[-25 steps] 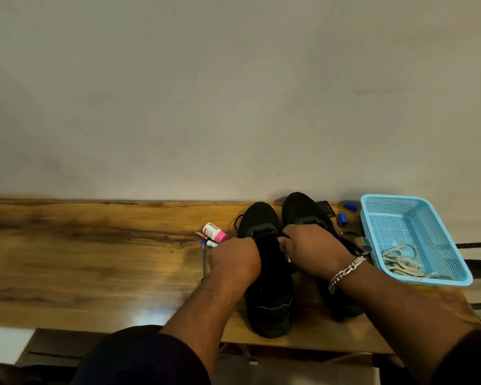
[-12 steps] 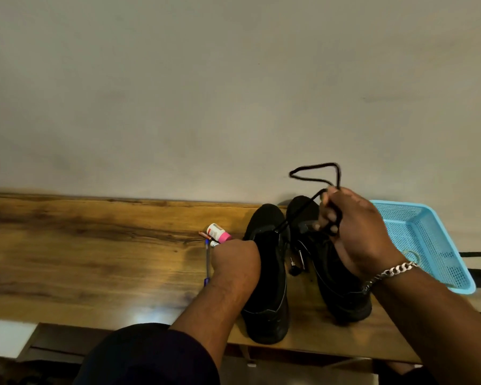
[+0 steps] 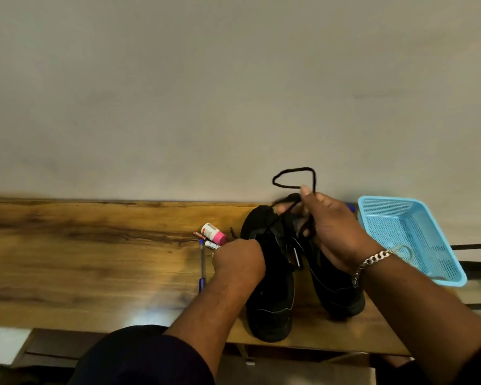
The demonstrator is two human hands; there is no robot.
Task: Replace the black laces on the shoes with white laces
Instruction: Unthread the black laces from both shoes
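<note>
Two black shoes stand side by side on the wooden table, the left shoe (image 3: 272,295) and the right shoe (image 3: 336,290). My right hand (image 3: 333,232), with a silver bracelet, is raised above the shoes and grips a black lace (image 3: 295,177) that loops up above my fingers and runs down to the left shoe. My left hand (image 3: 238,261) holds the left shoe's left side by its upper, fingers curled round the edge. White laces lie in the blue basket (image 3: 428,245), mostly hidden behind my right wrist.
A small white bottle with a pink cap (image 3: 213,233), batteries (image 3: 212,245) and a blue pen (image 3: 202,262) lie left of the shoes. The basket stands at the table's right end. A plain wall rises behind the table (image 3: 81,259).
My right hand lifted from the shoes, pulling the black lace up into a loop. Over the last half second it has stayed about there. My left hand kept its hold.
</note>
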